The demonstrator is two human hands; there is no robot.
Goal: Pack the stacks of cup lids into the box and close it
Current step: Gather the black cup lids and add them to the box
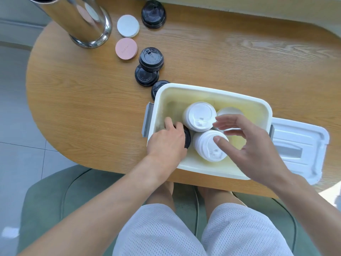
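A white box [212, 90] with grey side latches stands open on the wooden table. Inside it are two stacks of white cup lids [200, 116] [207, 146], and a third white stack [229, 110] shows behind my right hand. My left hand [168, 140] reaches into the box's left end and grips a stack of black lids [187, 138], mostly hidden under it. My right hand [245, 141] hovers over the white stacks with fingers spread, holding nothing. More black lid stacks [151, 59] [146, 75] [153, 13] [156, 88] lie on the table behind the box.
The box's white lid [302, 145] lies flat to the right of the box. A pink disc [126, 48] and a white disc [127, 25] sit near a shiny metal column [81, 21] at the back left. The table's front edge runs just above my knees.
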